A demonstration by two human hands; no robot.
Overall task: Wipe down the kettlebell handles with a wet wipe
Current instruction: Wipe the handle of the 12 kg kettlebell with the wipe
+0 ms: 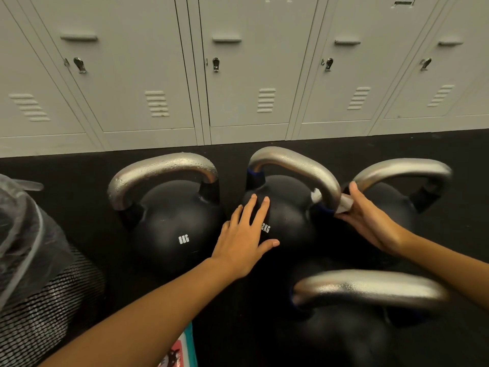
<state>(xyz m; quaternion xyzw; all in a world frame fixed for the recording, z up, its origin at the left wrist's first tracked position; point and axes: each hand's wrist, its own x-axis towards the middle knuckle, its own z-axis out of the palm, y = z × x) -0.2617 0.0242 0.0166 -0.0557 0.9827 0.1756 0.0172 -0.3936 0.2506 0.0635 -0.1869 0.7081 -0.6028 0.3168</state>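
The middle kettlebell (280, 218) stands on the black floor (79, 186) between two others; your left hand (244, 239) lies flat on its body, likely steadying it, while your right hand (370, 218) pinches the wet wipe (344, 203) around the handle's (296, 165) right leg.

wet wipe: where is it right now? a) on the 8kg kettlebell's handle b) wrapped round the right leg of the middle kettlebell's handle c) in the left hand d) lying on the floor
b: the right hand holds the wipe round the lower right leg of the middle kettlebell's handle, while the left hand lies flat on that bell's body.
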